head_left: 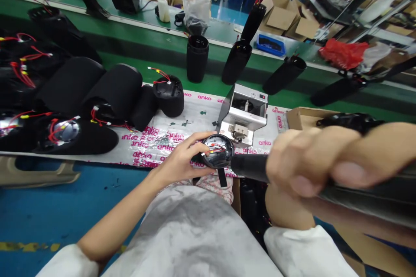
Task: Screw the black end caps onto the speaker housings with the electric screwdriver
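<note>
My left hand (186,158) is wrapped around the side of a glossy black domed speaker part (224,156) with red wires and a small white connector on top. A short black strap (222,178) hangs below it. My right hand (308,160), large and blurred close to the camera, is closed around a black strip (250,167) that runs from the dome. Whether this strip is flat or tubular, I cannot tell. Just beyond the dome stands a silver metal bench machine (243,112) with an open top and a red switch.
Several black fabric-covered speaker cylinders (113,88) with red wires crowd the left of the bench. More cylinders (197,58) stand or lean along the green conveyor (214,80). An open cardboard box (294,117) holding black parts sits at right. A blue tray (271,45) lies behind.
</note>
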`<state>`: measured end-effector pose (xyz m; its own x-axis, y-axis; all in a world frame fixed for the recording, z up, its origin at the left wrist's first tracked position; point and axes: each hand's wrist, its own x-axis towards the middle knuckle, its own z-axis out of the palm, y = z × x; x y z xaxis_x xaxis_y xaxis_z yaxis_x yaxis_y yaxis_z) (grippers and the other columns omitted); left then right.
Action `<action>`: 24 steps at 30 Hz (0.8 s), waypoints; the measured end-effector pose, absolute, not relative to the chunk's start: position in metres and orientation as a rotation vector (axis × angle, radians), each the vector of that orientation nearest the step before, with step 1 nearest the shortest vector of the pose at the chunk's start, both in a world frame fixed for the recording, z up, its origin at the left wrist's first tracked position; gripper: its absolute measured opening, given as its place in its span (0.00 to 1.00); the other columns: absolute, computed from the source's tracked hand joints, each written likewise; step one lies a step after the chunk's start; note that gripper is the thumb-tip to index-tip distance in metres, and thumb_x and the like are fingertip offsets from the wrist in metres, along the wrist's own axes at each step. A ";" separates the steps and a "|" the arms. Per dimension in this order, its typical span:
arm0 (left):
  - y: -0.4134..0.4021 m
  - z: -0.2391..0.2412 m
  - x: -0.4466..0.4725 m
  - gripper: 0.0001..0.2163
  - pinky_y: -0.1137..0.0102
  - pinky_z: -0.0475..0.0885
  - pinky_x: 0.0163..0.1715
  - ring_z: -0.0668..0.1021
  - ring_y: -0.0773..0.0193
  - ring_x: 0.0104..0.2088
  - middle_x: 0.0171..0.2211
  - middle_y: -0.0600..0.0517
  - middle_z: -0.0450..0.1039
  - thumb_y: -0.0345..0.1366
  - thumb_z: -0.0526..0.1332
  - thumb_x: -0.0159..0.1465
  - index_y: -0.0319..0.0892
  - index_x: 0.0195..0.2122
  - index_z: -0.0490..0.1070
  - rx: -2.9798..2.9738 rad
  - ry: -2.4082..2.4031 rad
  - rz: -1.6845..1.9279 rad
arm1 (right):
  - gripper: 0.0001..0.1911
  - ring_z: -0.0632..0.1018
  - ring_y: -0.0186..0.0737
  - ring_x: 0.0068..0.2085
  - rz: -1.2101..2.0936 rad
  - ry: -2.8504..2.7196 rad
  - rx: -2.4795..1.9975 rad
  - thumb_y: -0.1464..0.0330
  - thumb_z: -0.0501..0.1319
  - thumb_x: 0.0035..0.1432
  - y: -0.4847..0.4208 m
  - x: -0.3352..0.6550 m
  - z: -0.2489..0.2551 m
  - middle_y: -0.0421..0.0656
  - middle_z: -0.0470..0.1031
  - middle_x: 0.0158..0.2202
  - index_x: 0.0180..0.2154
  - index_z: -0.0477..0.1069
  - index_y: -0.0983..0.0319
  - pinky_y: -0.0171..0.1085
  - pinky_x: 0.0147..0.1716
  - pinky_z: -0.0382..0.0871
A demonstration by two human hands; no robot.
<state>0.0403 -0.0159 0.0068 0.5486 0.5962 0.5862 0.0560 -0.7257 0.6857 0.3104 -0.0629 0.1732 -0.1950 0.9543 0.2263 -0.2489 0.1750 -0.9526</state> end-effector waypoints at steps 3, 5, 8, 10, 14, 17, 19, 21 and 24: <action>-0.016 0.008 0.041 0.20 0.49 0.83 0.60 0.81 0.43 0.66 0.67 0.32 0.73 0.33 0.78 0.64 0.45 0.51 0.70 2.172 0.510 1.155 | 0.26 0.86 0.44 0.30 1.343 -1.372 -0.718 0.43 0.69 0.65 -0.054 0.282 0.175 0.46 0.83 0.32 0.37 0.82 0.59 0.39 0.30 0.84; -0.016 0.008 0.042 0.20 0.49 0.83 0.60 0.81 0.43 0.66 0.67 0.31 0.73 0.33 0.78 0.65 0.45 0.51 0.70 2.172 0.511 1.161 | 0.24 0.86 0.44 0.32 1.362 -1.427 -0.693 0.44 0.69 0.68 -0.048 0.272 0.172 0.47 0.84 0.35 0.41 0.82 0.60 0.39 0.31 0.84; -0.016 0.008 0.042 0.19 0.49 0.82 0.61 0.80 0.42 0.66 0.67 0.31 0.73 0.32 0.78 0.65 0.45 0.50 0.70 2.167 0.518 1.163 | 0.16 0.85 0.40 0.30 1.334 -1.487 -0.607 0.53 0.66 0.74 -0.046 0.268 0.165 0.45 0.84 0.36 0.45 0.82 0.59 0.38 0.32 0.84; -0.017 0.008 0.042 0.19 0.49 0.83 0.60 0.81 0.43 0.66 0.67 0.30 0.73 0.33 0.78 0.65 0.44 0.49 0.70 2.164 0.522 1.163 | 0.12 0.85 0.38 0.29 1.288 -1.504 -0.529 0.60 0.63 0.77 -0.047 0.268 0.160 0.44 0.84 0.38 0.46 0.82 0.59 0.37 0.31 0.84; -0.016 0.009 0.042 0.19 0.49 0.83 0.60 0.81 0.43 0.66 0.66 0.31 0.73 0.33 0.78 0.65 0.45 0.49 0.70 2.168 0.517 1.166 | 0.13 0.85 0.38 0.29 1.248 -1.532 -0.471 0.60 0.63 0.77 -0.048 0.269 0.156 0.45 0.84 0.39 0.49 0.82 0.62 0.39 0.31 0.84; -0.015 0.009 0.042 0.19 0.49 0.83 0.60 0.81 0.42 0.66 0.66 0.30 0.73 0.34 0.78 0.65 0.45 0.50 0.70 2.172 0.502 1.181 | 0.14 0.85 0.39 0.28 1.241 -1.547 -0.411 0.59 0.66 0.75 -0.047 0.269 0.156 0.45 0.84 0.39 0.51 0.81 0.63 0.40 0.31 0.85; -0.015 0.008 0.042 0.19 0.49 0.83 0.60 0.81 0.42 0.66 0.66 0.30 0.74 0.35 0.78 0.65 0.45 0.50 0.70 2.176 0.503 1.183 | 0.12 0.85 0.39 0.29 1.262 -1.531 -0.438 0.61 0.64 0.76 -0.045 0.269 0.157 0.45 0.84 0.39 0.50 0.82 0.62 0.40 0.31 0.85; -0.015 0.007 0.042 0.19 0.49 0.83 0.59 0.81 0.42 0.66 0.66 0.30 0.74 0.35 0.78 0.65 0.45 0.50 0.70 2.175 0.507 1.183 | 0.13 0.86 0.39 0.30 1.317 -1.543 -0.451 0.62 0.61 0.79 -0.043 0.270 0.158 0.45 0.85 0.39 0.49 0.82 0.61 0.39 0.33 0.85; -0.015 0.007 0.042 0.18 0.49 0.83 0.59 0.81 0.42 0.65 0.66 0.31 0.74 0.34 0.77 0.65 0.45 0.49 0.70 2.169 0.508 1.176 | 0.19 0.88 0.40 0.33 1.388 -1.580 -0.402 0.60 0.56 0.81 -0.041 0.272 0.161 0.46 0.85 0.39 0.51 0.83 0.62 0.40 0.36 0.86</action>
<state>0.0423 -0.0150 0.0067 0.5310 0.5871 0.6110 0.0426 -0.7387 0.6727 0.2724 -0.0411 0.1606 -0.4857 0.7591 0.4335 -0.3321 0.2985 -0.8947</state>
